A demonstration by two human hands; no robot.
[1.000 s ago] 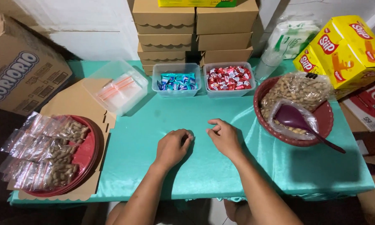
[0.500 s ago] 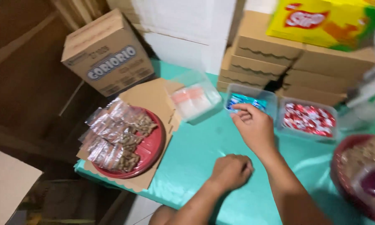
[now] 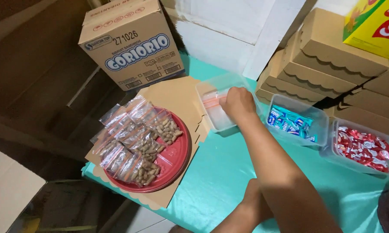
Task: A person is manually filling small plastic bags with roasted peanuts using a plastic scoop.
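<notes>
My right hand [image 3: 239, 103] reaches into a clear plastic tub [image 3: 208, 87] at the back of the teal table [image 3: 216, 181]. Its curled fingertips rest on a stack of empty zip bags [image 3: 212, 102] with pink strips; I cannot tell if they pinch one. My left hand [image 3: 256, 196] lies low on the table, almost wholly hidden behind my right forearm. To the left, a red plate [image 3: 177, 155] on a flat brown cardboard sheet [image 3: 177, 92] carries several small clear bags of peanuts [image 3: 145, 149].
A tub of blue-wrapped sweets [image 3: 291, 123] and a tub of red-wrapped sweets [image 3: 363, 146] stand right of my hand. Brown boxes [image 3: 332, 47] are stacked behind them, under a yellow carton [image 3: 373, 23]. A large cardboard carton [image 3: 129, 43] stands at the back left. The table's left edge drops off beside the plate.
The view has swung left and closer. My right hand moved left from the blue sweets tub into the clear tub of empty bags. My left fist slipped behind my right forearm.
</notes>
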